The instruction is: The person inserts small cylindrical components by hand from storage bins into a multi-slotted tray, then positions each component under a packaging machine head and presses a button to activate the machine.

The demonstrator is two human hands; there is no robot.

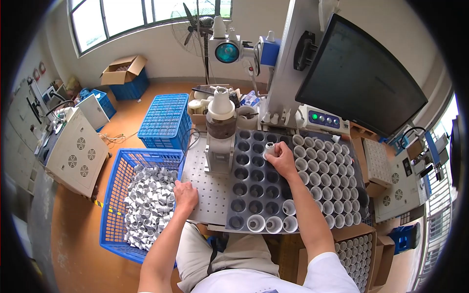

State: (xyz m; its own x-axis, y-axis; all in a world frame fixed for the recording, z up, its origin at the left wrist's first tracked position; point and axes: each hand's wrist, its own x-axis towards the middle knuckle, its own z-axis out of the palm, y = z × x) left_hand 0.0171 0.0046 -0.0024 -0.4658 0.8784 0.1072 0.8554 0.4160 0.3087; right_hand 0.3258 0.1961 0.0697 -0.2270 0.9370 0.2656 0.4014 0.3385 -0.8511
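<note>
White plastic, by the look of it, makes up the small cup (269,148) in the right hand (281,160), whose thumb and fingers are closed around its side. That side grip leaves the top uncovered, and the cup is over the black tray (247,181), near its far half. The left hand (186,196) lies beside the blue basket (151,150), at the edge of the perforated plate (207,198), its fingers loosely curled; whether they pinch anything I cannot tell. The basket sits low on the left, probably so its heaped parts (149,205) are within easy reach. The tray's round sockets seem meant to keep the cups upright and apart, while the fixture (218,155) carries a larger white cone (221,105) at a height clear of the plate.

Counted: one cup in the right hand, one cone on the fixture, one basket, one monitor (361,73). Seven sockets run down the tray's leftmost column. Three white cups (274,224) line its near edge, with a fourth (289,207) just behind the rightmost. The packed rows (325,180) farther right hold dozens, and the heap is too jumbled to count.
</note>
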